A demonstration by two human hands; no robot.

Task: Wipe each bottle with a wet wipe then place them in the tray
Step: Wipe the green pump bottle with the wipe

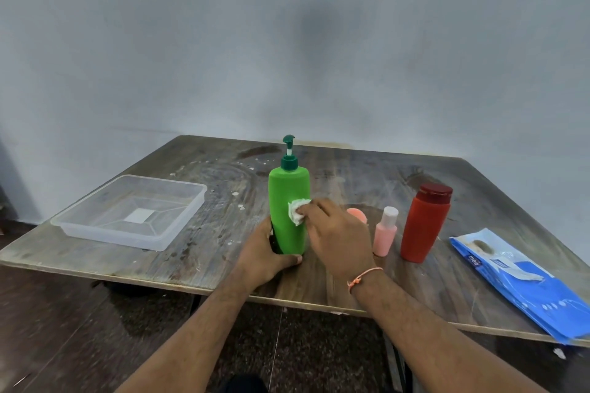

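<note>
A tall green pump bottle [287, 198] stands upright near the table's front middle. My left hand [266, 254] grips its base. My right hand [335, 233] presses a small white wet wipe [297, 210] against the bottle's side. A clear plastic tray [95, 226] lies to the left with nothing in it. To the right stand a small pink bottle [385, 233] and a red bottle [426, 223]. An orange-pink object [357, 214] is partly hidden behind my right hand.
A blue wet-wipe packet [526, 281] lies at the table's right front edge, overhanging it. The worn wooden table [207, 249] stands against a grey wall. Dark floor shows below the near edge.
</note>
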